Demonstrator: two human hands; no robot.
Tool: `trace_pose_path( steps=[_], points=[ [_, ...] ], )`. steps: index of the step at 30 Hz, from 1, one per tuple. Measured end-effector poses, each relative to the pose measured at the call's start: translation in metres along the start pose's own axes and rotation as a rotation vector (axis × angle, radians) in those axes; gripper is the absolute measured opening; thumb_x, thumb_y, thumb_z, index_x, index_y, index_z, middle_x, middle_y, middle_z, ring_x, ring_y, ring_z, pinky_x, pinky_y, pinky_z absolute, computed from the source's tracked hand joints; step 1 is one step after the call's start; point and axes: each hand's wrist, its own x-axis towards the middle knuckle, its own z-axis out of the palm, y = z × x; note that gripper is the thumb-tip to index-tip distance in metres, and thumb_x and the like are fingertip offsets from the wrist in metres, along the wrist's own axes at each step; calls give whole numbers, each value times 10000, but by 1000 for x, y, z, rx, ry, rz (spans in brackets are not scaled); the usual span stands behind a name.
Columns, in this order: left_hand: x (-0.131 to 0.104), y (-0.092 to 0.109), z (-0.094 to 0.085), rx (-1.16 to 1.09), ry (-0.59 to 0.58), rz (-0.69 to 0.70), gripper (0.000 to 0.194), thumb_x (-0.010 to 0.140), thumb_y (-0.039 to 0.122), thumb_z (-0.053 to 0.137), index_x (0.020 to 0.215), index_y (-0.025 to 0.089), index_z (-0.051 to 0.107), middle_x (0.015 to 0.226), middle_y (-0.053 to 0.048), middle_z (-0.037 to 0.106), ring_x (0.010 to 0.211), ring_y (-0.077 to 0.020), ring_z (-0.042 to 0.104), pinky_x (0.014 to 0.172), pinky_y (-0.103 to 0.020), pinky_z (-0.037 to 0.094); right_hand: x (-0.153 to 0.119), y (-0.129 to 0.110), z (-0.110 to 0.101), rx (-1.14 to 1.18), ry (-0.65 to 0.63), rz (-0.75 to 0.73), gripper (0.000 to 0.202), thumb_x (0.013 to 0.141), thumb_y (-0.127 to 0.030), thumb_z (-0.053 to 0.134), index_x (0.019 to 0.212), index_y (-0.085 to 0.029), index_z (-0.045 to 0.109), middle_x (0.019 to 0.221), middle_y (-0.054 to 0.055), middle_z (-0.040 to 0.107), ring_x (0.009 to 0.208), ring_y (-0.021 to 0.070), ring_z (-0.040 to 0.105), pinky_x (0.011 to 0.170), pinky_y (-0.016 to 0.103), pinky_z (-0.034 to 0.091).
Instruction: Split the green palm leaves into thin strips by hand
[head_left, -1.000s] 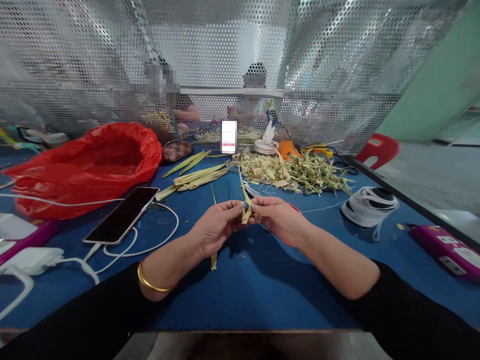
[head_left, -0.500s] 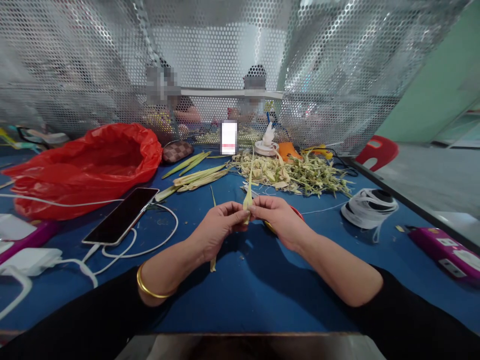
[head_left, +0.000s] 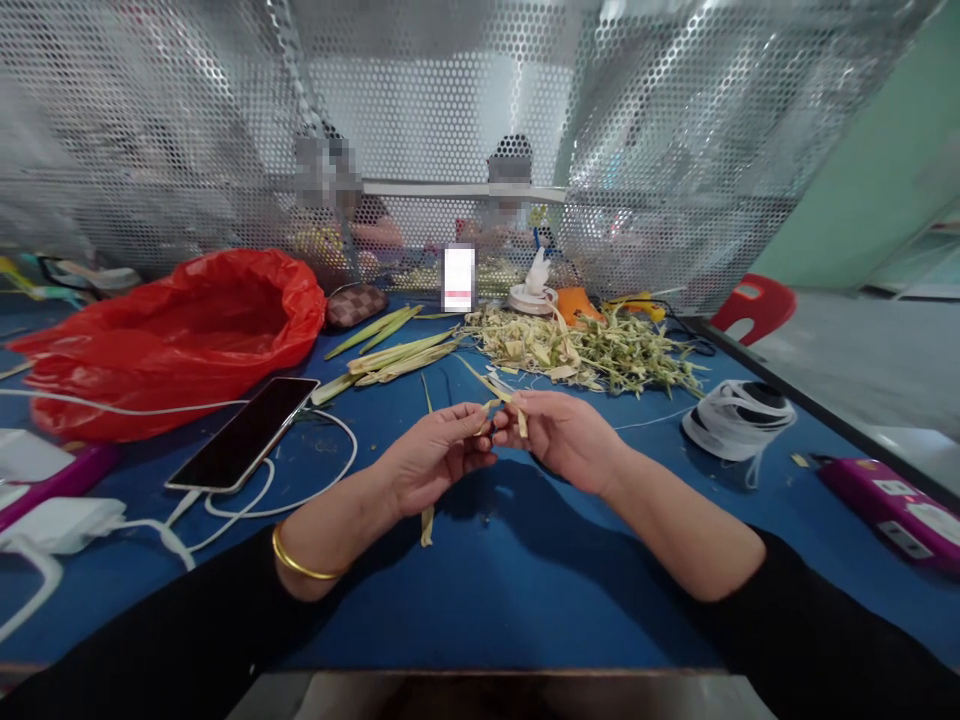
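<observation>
Leaf strip being held above the front of the table

The leaf strip (head_left: 523,424) is lying across the right fingertips, above the table (head_left: 600,590), its thin end pointing away and to the left. The right hand (head_left: 566,440) is gripping the strip between thumb and fingers. The left hand (head_left: 439,455) is closing its thumb and forefinger on a pale piece (head_left: 491,404); whether this piece is joining the strip cannot be told. The fingertips of both hands are almost meeting.

Status: the strip is appearing to be partway through handling, since both hands are working at it. A loose strip (head_left: 427,525) is lying on the table, passing under the left hand. Beyond the hands, a bundle of leaves (head_left: 409,358) and a few green leaves (head_left: 375,330) are lying whole, seemingly untouched. To their right, a heap of pale shreds (head_left: 525,345) and green sprigs (head_left: 645,355) is suggesting that other pieces are already separated.

Farther out, a phone (head_left: 244,435) and a red bag (head_left: 180,340) are lying on the left, while a coil of white cord (head_left: 739,420) is resting on the right
</observation>
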Motion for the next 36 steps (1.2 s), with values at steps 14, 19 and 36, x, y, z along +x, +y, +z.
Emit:
trace_pose_path(
  steps=[14,19,36],
  points=[
    [2,-3,-1,303,201,252,252,663,369,722,678,152,595,623,5,610,592,-114,566,645,-248,441,-8,2,15,-478,22,-110,280,746,-410,647,643,-152,614,609,8,612,597,117,541,655,271,423],
    [-1,-2,3,327,64,229,256,733,394,657,694,155,573,644,-4,592,617,-126,563,666,-262,454,-5,6,12,-482,97,-119,303,732,-419,664,608,-162,560,570,-18,557,539,91,468,549,232,363],
    [-4,-2,3,154,-85,173,152,787,294,606,729,155,583,616,7,550,573,-99,535,634,-232,436,-6,8,11,-121,-101,0,224,715,-329,689,649,-160,558,605,-10,585,539,103,548,584,239,433]
  ],
)
